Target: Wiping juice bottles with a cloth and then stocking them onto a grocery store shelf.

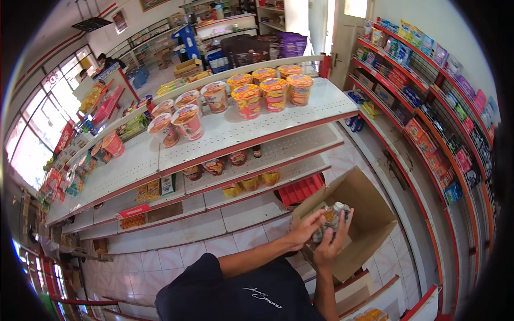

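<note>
Both my hands are around a cluster of small bottles, in front of the mouth of an open cardboard box. The cluster looks grey and amber, with a pale cap on top; its exact contents are too small to make out. My left hand grips it from the left, fingers curled at its side. From the right, my right hand cups it, with fingers pointing up along its edge. Part of the cluster is hidden behind my fingers.
A white perforated shelf with a red edge bears orange noodle cups and pink-white cups. Lower tiers hold more cups. A red plastic basket stands beside the box. Stocked wall racks line the right. Two people are far left.
</note>
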Demonstrator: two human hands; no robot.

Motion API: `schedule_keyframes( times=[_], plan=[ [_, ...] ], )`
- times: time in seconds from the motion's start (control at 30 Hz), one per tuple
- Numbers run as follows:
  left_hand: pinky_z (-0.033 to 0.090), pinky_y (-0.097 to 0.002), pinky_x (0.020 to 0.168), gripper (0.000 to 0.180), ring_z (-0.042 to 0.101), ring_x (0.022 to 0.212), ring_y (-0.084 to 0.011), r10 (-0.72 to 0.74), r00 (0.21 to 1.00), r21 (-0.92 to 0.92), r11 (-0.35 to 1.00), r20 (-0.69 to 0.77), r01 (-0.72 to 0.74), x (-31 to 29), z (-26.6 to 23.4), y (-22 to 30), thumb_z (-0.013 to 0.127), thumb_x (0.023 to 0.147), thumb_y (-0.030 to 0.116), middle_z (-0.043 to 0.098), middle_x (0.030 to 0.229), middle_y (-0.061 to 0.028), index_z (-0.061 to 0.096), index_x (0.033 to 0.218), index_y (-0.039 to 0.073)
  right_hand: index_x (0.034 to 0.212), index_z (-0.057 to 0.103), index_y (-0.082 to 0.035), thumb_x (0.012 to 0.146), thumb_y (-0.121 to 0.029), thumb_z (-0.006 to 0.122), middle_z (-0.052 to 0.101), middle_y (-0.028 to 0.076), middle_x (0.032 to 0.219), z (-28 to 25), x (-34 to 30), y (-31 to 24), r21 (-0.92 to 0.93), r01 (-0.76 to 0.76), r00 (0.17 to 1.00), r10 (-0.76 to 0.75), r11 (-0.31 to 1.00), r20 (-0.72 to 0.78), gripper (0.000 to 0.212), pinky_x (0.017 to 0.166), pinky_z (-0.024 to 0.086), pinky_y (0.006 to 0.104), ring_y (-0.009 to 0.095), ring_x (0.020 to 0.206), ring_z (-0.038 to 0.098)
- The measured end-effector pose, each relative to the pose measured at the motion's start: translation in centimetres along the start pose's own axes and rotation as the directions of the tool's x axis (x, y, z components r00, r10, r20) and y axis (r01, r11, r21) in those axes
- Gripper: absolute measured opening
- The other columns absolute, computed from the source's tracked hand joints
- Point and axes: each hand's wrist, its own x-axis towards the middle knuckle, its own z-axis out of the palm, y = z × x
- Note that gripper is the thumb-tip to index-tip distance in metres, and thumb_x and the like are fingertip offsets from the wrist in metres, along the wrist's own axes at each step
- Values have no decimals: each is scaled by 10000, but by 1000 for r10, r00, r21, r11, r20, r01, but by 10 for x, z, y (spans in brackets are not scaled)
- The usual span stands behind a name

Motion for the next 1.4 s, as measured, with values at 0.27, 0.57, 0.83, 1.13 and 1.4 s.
schedule_keyframes(
  times=[0.27,0.57,0.83,1.13,1.4],
  plan=[
    [480,-316,965,369,573,1136,-164,-141,984,-209,971,-109,116,3,-1,12,387,1064,323,570,1256,-58,437,1368,122,1429,464,-30,935,-112,515,245,273,1560,-5,-15,11,-53,39,990,-32,998,134,504,1149,263,435,432,1430,285],
    [538,-344,912,452,643,1049,-188,-256,966,-125,958,40,259,13,5,-4,383,1055,394,629,1201,-93,451,1375,81,1433,425,18,916,-78,500,273,285,1545,-15,-35,4,54,-89,994,92,995,-58,531,1155,246,428,412,1421,316],
    [458,-329,1010,476,558,1174,-168,-337,929,72,941,156,329,7,43,-32,319,1070,393,550,1309,-78,399,1412,72,1402,481,-4,915,-70,545,301,267,1535,-58,-36,11,-21,-158,937,144,987,-318,495,1098,359,405,416,1359,413],
    [545,-336,864,389,644,1020,-184,-613,743,95,785,269,613,10,91,-77,406,1049,396,643,1160,-68,531,1267,100,1413,480,-33,913,-73,565,259,290,1542,-82,-115,-7,-342,-280,903,125,897,-412,509,1165,242,478,456,1422,282],
    [493,-295,935,362,588,1101,-139,-766,323,370,575,555,729,-30,147,-110,479,1039,218,586,1249,-51,433,1378,100,1467,326,58,940,-97,512,251,284,1551,-127,-155,-43,-162,-478,539,143,863,-830,580,1169,230,429,436,1424,294]
  ],
)
